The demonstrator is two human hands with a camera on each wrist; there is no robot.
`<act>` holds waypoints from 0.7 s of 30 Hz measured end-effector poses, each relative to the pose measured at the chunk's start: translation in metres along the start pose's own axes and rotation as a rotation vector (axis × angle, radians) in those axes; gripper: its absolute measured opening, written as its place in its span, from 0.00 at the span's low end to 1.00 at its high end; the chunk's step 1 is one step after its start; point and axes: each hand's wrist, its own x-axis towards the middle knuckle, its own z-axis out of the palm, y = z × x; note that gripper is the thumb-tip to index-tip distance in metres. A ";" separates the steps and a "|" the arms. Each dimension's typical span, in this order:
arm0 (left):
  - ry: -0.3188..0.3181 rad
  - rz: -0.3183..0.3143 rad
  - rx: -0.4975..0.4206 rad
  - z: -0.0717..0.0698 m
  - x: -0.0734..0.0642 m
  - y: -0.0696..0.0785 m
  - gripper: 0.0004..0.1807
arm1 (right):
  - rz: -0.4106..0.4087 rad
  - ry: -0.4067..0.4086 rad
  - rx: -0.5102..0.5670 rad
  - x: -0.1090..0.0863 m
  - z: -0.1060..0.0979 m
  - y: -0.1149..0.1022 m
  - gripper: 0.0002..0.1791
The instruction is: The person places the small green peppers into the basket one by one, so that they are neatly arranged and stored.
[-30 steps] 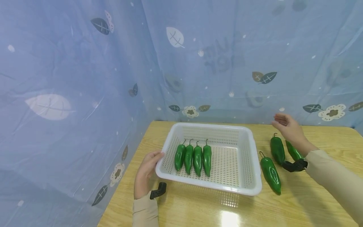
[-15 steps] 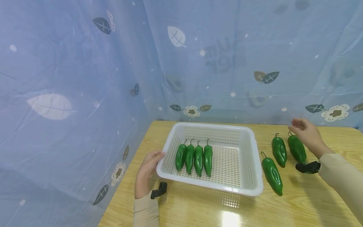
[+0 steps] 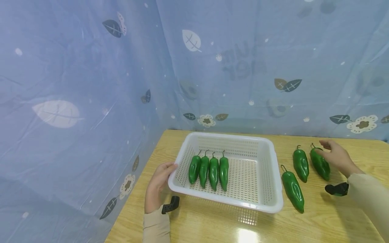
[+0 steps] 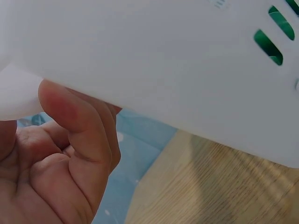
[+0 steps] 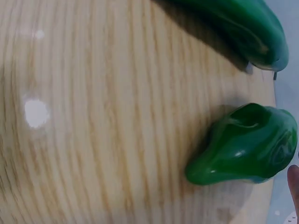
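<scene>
A white plastic basket with slotted walls stands on the table, several green chili peppers side by side in its left half. My left hand grips the basket's left rim; the left wrist view shows its fingers bent against the basket wall. At the right, my right hand is at the upper end of the rightmost pepper. In the right wrist view a fingertip shows at the edge, beside that pepper and apart from it.
Two more peppers lie right of the basket: a middle pepper and a nearer pepper close to the basket's right wall. A blue patterned curtain borders the wooden table at the back and left.
My right hand has moved right, then down to the rightmost pepper, which it partly covered before. My left hand stays on the basket rim. The peppers have not visibly moved.
</scene>
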 end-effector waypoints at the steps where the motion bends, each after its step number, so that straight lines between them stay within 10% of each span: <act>1: 0.000 -0.001 0.001 0.000 0.000 0.000 0.23 | -0.002 0.002 -0.006 0.000 0.001 0.001 0.40; 21: 0.021 -0.016 0.009 0.001 0.000 0.002 0.23 | -0.120 -0.017 -0.126 0.008 0.012 0.016 0.30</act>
